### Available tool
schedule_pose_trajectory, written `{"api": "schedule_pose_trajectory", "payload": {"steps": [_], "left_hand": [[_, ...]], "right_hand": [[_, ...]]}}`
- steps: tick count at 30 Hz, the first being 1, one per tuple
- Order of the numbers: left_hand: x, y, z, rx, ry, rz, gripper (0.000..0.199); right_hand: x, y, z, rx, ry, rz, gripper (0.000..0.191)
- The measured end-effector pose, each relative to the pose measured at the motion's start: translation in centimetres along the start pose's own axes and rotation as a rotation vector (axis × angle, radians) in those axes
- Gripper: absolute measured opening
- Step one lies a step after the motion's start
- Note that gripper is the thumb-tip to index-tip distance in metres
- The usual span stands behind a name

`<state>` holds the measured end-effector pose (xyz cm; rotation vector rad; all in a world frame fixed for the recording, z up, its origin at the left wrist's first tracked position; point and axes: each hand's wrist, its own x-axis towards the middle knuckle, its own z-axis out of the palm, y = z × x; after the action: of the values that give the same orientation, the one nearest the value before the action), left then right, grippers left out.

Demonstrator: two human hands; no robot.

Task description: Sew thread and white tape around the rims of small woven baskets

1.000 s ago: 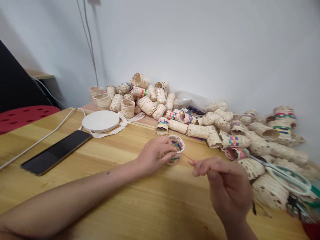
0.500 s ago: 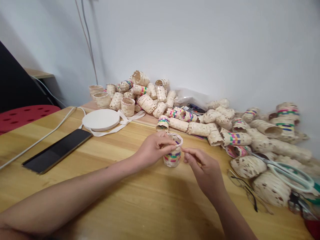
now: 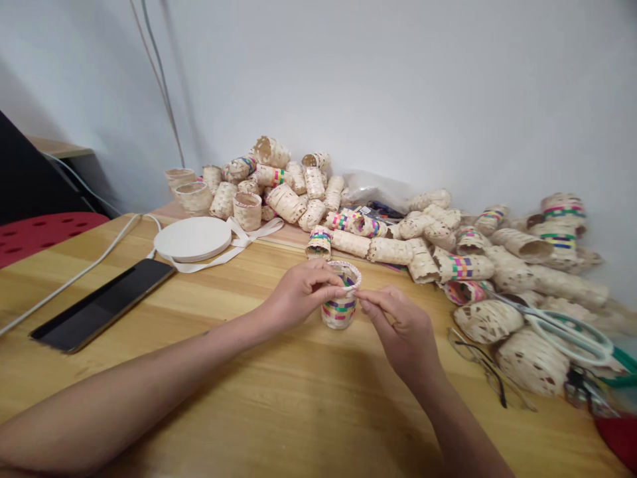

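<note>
A small woven basket [image 3: 339, 311] with pink, green and purple bands stands upright on the wooden table [image 3: 279, 398], its rim wrapped in a pale twisted edging. My left hand [image 3: 302, 292] pinches the rim on its near left side, thumb outside and fingers reaching over the opening. At the right side of the rim, my right hand [image 3: 401, 325] has thumb and forefinger closed together; what lies between those fingertips is too small to make out.
Many woven baskets [image 3: 393, 251] lie heaped along the wall. On the left are a phone [image 3: 102, 304], a cable and a roll of white ribbon [image 3: 193, 239]. Scissors [image 3: 570, 335] and eyeglasses [image 3: 480, 365] lie on the right.
My right hand's fingertips have moved from just off the basket to its rim, and the thumb has come closer to the forefinger. The whole view has shifted slightly.
</note>
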<state>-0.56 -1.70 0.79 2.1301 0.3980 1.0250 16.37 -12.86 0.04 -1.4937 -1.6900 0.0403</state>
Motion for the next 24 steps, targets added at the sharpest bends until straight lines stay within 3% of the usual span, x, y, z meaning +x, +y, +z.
{"api": "schedule_pose_trajectory", "payload": {"steps": [18,24], "left_hand": [[-0.03,0.13,0.09,0.016,-0.02,-0.018,0.016],[-0.37,0.39,0.47,0.145,0.019,0.06,0.016]], "right_hand": [[0.05,-0.16,-0.24,-0.064,0.047,-0.094,0.021],[-0.1,-0.45,-0.48,-0.174,0.065,-0.161,0.022]]}}
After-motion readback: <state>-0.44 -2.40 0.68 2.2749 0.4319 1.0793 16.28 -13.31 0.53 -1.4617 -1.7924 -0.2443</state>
